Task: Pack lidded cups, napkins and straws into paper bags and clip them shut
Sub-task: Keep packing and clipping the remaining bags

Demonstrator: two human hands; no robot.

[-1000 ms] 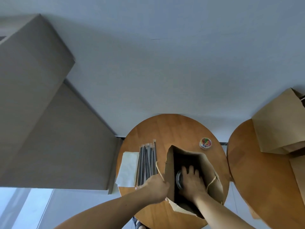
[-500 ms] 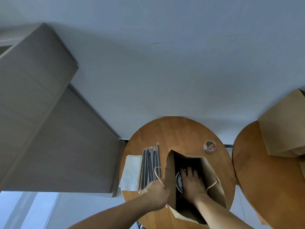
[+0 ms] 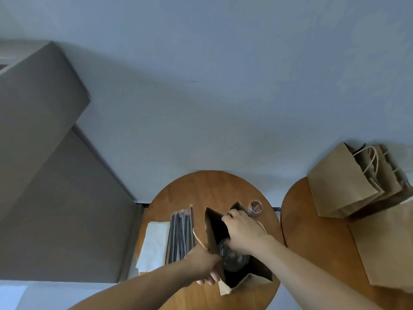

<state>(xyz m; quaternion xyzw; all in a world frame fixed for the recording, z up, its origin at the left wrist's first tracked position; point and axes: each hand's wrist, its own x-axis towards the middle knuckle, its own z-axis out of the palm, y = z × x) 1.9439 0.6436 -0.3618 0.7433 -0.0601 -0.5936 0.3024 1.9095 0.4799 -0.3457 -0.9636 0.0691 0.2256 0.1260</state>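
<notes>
A paper bag (image 3: 211,229) stands open on the round surface (image 3: 201,189), its mouth gaping upward and its inside dark. Within the bag, at the near end, sits a clear lidded cup (image 3: 232,257); what else is in the bag cannot be seen.

The left hand (image 3: 202,262) grips the bag's left wall near its near corner, fingers (image 3: 211,280) curled round the paper, with a twine handle looping out just beyond the knuckles. The right hand (image 3: 243,231) reaches across the mouth, its fingers (image 3: 232,214) curled on the bag's far rim.

Just left of the bag lie the straws (image 3: 181,236) in a row, and left of those the napkins (image 3: 155,245), whose outer side reaches the surface's rim. Beyond the bag's far right corner stands a small tub of paper clips (image 3: 255,206), close to the right hand.

Bare wood lies open beyond the bag, toward the wall. The bag's near corner sits close to the surface's near side. To the bag's right, across a narrow gap, a second surface (image 3: 312,242) carries spare bags (image 3: 342,186).
</notes>
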